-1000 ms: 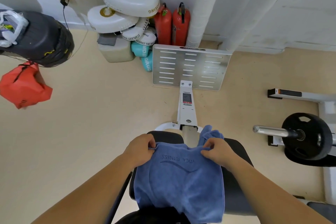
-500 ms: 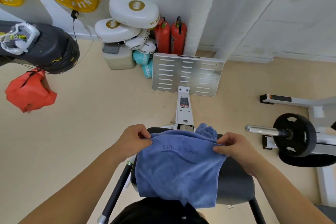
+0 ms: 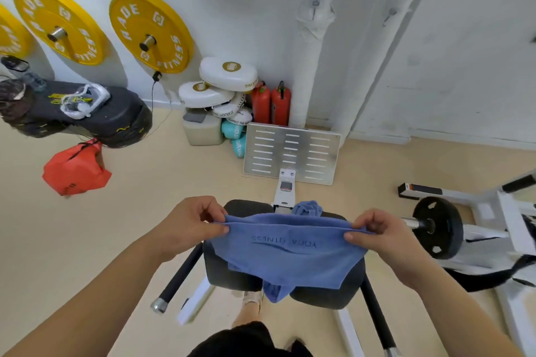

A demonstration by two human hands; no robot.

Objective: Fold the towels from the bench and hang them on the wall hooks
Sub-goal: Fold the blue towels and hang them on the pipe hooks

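Observation:
A blue towel (image 3: pixel 287 258) with a printed logo hangs stretched between my hands above the black bench seat (image 3: pixel 327 293). My left hand (image 3: pixel 191 223) pinches its upper left corner. My right hand (image 3: pixel 383 232) pinches its upper right corner. The towel's lower part droops in folds over the seat. A second blue towel (image 3: pixel 308 208) lies bunched at the far end of the bench, partly hidden behind the held one. A small hook (image 3: pixel 388 14) shows on the white wall at the upper right.
A slotted metal footplate (image 3: pixel 291 152) stands beyond the bench. Two red extinguishers (image 3: pixel 271 103), white pads (image 3: pixel 229 74) and yellow weight plates (image 3: pixel 150 30) line the wall. A black punching bag (image 3: pixel 87 113) and a red bag (image 3: pixel 75 168) hang at left. A barbell plate (image 3: pixel 438 227) is at right.
Both hands have lifted the towel off the seat and pulled its top edge wide apart. The view has tilted up, showing more of the wall.

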